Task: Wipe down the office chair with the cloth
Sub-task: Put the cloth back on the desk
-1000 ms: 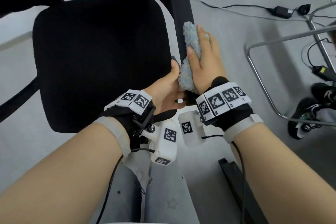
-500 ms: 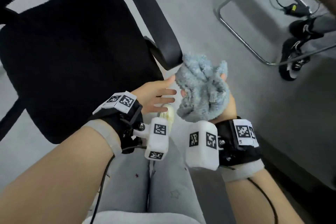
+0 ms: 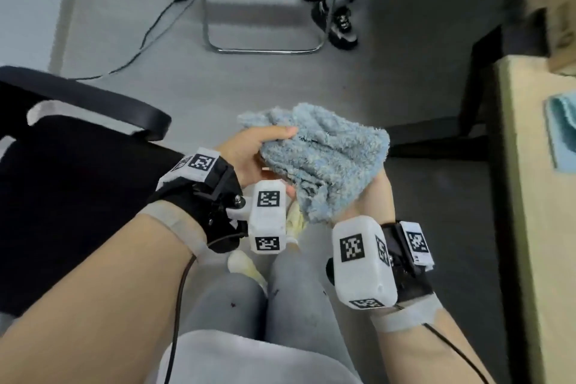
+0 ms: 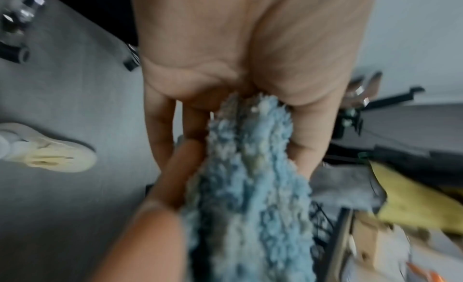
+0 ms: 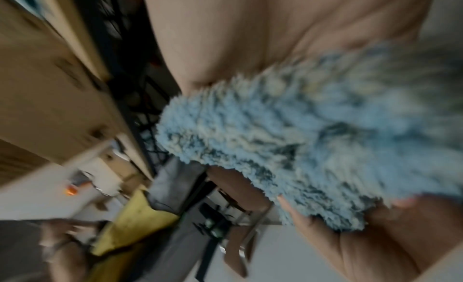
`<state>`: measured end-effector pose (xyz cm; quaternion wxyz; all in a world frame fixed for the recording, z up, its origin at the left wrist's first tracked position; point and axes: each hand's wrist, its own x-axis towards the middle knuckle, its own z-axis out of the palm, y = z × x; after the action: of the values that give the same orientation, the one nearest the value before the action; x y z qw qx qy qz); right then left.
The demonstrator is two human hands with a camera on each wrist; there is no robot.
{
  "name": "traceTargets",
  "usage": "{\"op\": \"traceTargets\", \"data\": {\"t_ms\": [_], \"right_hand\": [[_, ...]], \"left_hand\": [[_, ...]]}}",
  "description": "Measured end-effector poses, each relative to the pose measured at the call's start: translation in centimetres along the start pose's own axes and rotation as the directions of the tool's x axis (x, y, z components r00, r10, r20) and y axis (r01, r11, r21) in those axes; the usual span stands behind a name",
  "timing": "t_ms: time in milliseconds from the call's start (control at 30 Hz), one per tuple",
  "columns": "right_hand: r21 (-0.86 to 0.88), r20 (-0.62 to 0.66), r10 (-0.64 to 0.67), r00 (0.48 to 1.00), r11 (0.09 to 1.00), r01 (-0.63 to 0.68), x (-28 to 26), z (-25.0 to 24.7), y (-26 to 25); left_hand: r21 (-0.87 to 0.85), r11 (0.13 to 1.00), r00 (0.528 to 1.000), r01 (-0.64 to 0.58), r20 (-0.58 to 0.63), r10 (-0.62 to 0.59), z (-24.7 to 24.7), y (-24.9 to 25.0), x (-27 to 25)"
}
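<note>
In the head view the fluffy blue cloth [image 3: 324, 159] is held in the air in front of my knees, away from the chair. My left hand [image 3: 258, 146] grips its left edge, thumb on top. The left wrist view shows the cloth [image 4: 250, 187] pinched between that thumb and the fingers. My right hand [image 3: 371, 193] cups the cloth from below, palm up, with its fingers hidden under the pile. In the right wrist view the cloth [image 5: 313, 137] covers the palm. The black office chair seat [image 3: 78, 196] and its armrest [image 3: 93, 100] are at the left, touched by neither hand.
A chrome-framed chair [image 3: 265, 47] stands ahead on the grey floor, with another person's dark shoes [image 3: 339, 25] beside it. Cables [image 3: 149, 31] trail across the floor. A wooden desk [image 3: 536, 196] with a teal cloth [image 3: 561, 134] on it lines the right side.
My right hand lifted the cloth off the armrest and turned palm up. My left hand let go of the armrest and took hold of the cloth. My view swung right, away from the chair.
</note>
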<state>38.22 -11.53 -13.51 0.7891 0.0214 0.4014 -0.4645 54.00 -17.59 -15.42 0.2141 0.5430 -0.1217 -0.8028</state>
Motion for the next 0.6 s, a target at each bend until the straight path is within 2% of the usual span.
{"op": "traceTargets", "data": {"t_ms": [67, 133, 233, 333, 400, 500, 600], "right_hand": [[0.066, -0.021, -0.103, 0.994, 0.992, 0.104, -4.1, -2.2, -2.1], [0.045, -0.058, -0.207, 0.977, 0.977, 0.21, -8.1, -4.9, -4.3], [-0.072, -0.191, -0.377, 0.906, 0.926, 0.37, -14.1, -8.3, -6.3], [-0.079, -0.383, -0.515, 0.767, 0.845, 0.529, -19.4, -11.8, -7.5], [-0.08, -0.498, -0.555, 0.666, 0.794, 0.603, -22.2, -14.4, -7.8], [-0.056, -0.644, -0.556, 0.525, 0.718, 0.693, -25.6, -18.3, -7.5], [-0.13, -0.777, -0.522, 0.352, 0.68, 0.722, -28.2, -21.5, -6.6]], "left_hand": [[0.067, 0.997, 0.995, -0.046, 0.089, 0.04, 4.8, -0.1, -0.2], [0.145, 0.987, 0.984, -0.068, 0.171, 0.043, 9.8, -0.7, -0.5], [0.247, 0.967, 0.947, -0.06, 0.32, -0.022, 17.7, -2.5, -1.1], [0.348, 0.936, 0.902, -0.042, 0.417, -0.114, 25.1, -5.3, -1.4], [0.42, 0.907, 0.873, -0.021, 0.451, -0.188, 29.7, -7.8, -1.7], [0.528, 0.849, 0.826, 0.026, 0.467, -0.316, 35.3, -11.4, -2.3], [0.653, 0.755, 0.759, 0.062, 0.46, -0.46, 39.1, -14.6, -2.5]]}}
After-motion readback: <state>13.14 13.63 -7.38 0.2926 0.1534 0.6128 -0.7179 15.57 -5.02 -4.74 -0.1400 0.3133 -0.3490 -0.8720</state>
